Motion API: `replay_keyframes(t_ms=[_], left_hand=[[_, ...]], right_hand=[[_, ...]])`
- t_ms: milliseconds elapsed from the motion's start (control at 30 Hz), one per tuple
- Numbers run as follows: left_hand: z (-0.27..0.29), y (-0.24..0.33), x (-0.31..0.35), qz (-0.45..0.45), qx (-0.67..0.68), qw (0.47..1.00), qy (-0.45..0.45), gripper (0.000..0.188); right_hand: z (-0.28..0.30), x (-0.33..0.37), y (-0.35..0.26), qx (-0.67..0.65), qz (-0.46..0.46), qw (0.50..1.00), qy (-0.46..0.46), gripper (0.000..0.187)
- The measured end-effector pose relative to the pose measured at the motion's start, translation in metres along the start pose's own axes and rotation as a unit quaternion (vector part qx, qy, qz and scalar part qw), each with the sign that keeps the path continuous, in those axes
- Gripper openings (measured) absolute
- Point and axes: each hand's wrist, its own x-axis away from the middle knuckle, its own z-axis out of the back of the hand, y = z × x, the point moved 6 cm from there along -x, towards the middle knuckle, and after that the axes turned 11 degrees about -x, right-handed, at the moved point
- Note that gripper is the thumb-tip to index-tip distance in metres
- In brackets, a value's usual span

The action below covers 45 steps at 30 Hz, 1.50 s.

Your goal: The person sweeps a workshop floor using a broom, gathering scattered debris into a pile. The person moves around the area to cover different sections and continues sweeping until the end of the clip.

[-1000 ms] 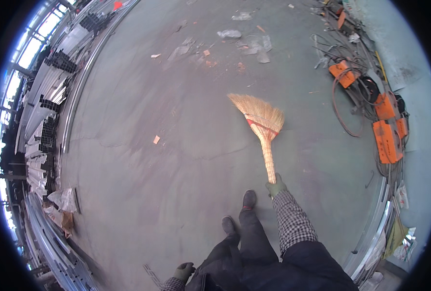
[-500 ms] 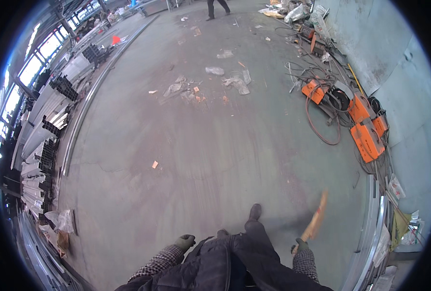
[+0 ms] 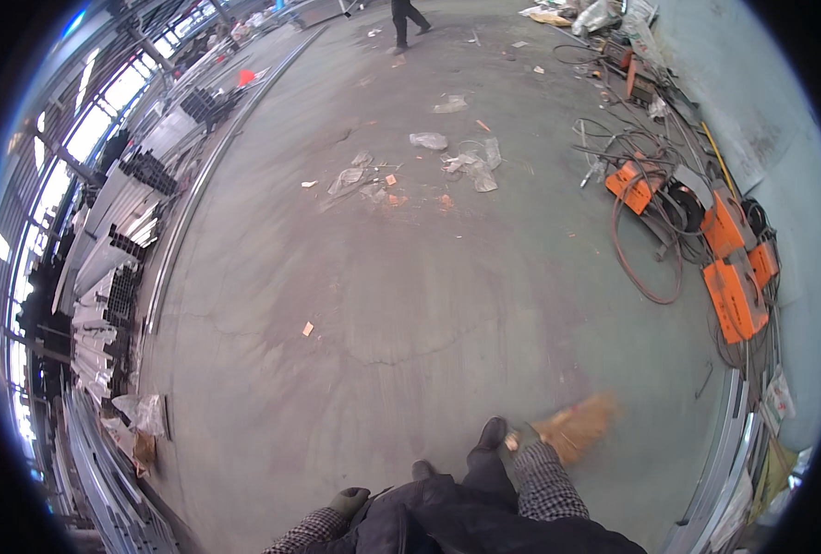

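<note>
My right hand (image 3: 523, 438), in a dark glove and checked sleeve, grips the handle of a straw broom (image 3: 575, 428) beside my right shoe. The broom's tan bristles fan out to the right, low over the floor, and are smeared by motion. My left hand (image 3: 350, 501), also gloved, hangs by my left side with its fingers curled in; I see nothing in it. The grey-green concrete floor (image 3: 410, 295) spreads ahead of my feet.
Crumpled clear plastic (image 3: 475, 168) and orange scraps litter the floor ahead. Orange machines (image 3: 736, 297) with tangled cables line the right wall. Metal profiles (image 3: 106, 305) are stacked along the left, with a long rail (image 3: 175, 240) beside them. Far ahead, a person's legs (image 3: 405, 23) are visible.
My right hand has swung inward to the left with the broom, whose bristles went from upright and narrow to low and spread. My left hand has dropped slightly. The view has shifted a little.
</note>
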Motion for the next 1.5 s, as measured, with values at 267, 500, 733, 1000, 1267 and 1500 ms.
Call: replay_keyframes(t_ms=[267,500,733,1000,1267,1500], left_hand=[[-0.024,-0.007,0.036,0.036,0.116,0.992,0.033,0.043],[-0.006,0.028,0.05,-0.023,0.035,0.998,0.049,0.038],[0.019,0.081,0.001,-0.015,-0.018,1.0,-0.021,0.044],[0.056,0.134,-0.066,-0.044,-0.032,0.996,-0.067,0.041],[0.107,0.112,-0.056,-0.013,-0.093,0.995,-0.043,0.035],[0.112,0.132,-0.064,-0.028,-0.052,0.998,-0.027,0.035]], right_hand=[[-0.268,-0.007,-0.133,0.122,0.115,0.985,-0.049,0.03],[-0.309,0.087,-0.195,0.057,0.158,0.978,-0.126,0.025],[-0.174,0.222,-0.102,0.036,0.358,0.931,0.061,0.041],[-0.004,0.177,-0.007,-0.304,0.249,0.879,0.27,0.038],[-0.254,0.034,0.083,0.064,0.091,0.991,-0.08,0.032],[-0.347,0.119,-0.03,0.018,0.142,0.983,-0.115,0.041]])
